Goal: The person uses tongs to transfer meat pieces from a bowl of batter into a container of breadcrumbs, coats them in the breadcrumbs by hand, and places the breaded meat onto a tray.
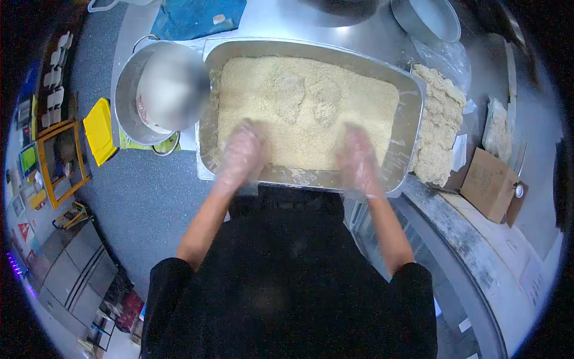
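A deep metal pan (pixel 408 116) holds a bed of pale breadcrumbs (pixel 365 93). Two crumb-coated pieces, one on the left (pixel 290 94) and one on the right (pixel 326 102), lie side by side in the crumbs. Over the near left part of the pan is my left hand (pixel 244 149) in a clear plastic glove, close to the crumbs. My right hand (pixel 360 157), gloved the same way, is low over the near right part. Motion smears the fingers of both hands, and nothing can be made out in them.
Left of the pan stands a steel pot (pixel 127 90) with a blurred whitish area over it. Several coated pieces (pixel 439 125) are lined up to the right. A cardboard box (pixel 489 184), a round metal tin (pixel 427 19) and a blue cloth (pixel 194 19) lie around.
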Demonstrator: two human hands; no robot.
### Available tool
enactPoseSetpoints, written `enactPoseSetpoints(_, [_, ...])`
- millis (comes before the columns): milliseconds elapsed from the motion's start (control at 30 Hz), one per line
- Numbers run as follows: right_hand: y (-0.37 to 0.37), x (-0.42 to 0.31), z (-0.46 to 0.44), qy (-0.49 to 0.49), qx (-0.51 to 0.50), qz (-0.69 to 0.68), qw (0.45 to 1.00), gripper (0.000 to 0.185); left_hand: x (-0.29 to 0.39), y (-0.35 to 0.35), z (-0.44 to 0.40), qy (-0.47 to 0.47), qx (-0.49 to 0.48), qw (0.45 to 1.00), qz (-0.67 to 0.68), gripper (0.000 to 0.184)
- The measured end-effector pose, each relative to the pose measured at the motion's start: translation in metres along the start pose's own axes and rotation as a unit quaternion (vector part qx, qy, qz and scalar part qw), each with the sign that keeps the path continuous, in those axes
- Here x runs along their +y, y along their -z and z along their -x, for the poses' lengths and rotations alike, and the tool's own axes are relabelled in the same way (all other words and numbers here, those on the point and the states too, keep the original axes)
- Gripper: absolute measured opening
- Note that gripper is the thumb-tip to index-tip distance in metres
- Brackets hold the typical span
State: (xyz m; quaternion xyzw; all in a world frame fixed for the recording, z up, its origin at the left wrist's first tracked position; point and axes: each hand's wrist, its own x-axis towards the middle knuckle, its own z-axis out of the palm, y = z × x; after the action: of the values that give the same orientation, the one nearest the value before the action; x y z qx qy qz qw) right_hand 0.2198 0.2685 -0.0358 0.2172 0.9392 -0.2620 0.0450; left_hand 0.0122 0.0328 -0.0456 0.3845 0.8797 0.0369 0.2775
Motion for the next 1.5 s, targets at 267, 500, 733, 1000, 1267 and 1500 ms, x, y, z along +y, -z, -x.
enactPoseSetpoints(267, [-0.018, -0.047, -0.051, -0.156, -0.25, -0.255, 0.921, 0.083, 0.01, -0.002, -0.037, -0.025, -0.241, 0.893, 0.378, 0.055])
enactPoseSetpoints(500, [-0.015, 0.047, -0.054, -0.007, -0.042, 0.0, 0.999, 0.071, -0.024, 0.05, -0.048, 0.028, 0.016, 0.999, 0.024, 0.023])
enactPoseSetpoints(733, [-0.035, -0.01, -0.032, -0.135, -0.343, -0.069, 0.927, 0.075, 0.044, -0.025, -0.052, -0.102, -0.184, 0.972, 0.104, 0.043])
enactPoseSetpoints(1000, [0.004, 0.03, -0.055, -0.097, 0.059, -0.128, 0.985, 0.051, 0.048, 0.077, -0.087, 0.039, 0.045, 0.955, 0.29, 0.047])
enactPoseSetpoints(1267, [-0.056, -0.01, -0.144, 0.037, 0.152, 0.013, 0.988, 0.048, 0.042, 0.025, -0.138, -0.074, 0.048, 0.992, 0.093, 0.061])
enactPoseSetpoints(1500, [-0.072, -0.03, -0.109, 0.026, 0.12, -0.001, 0.992, 0.05, 0.056, -0.033, -0.109, -0.106, 0.214, 0.969, 0.064, 0.055])
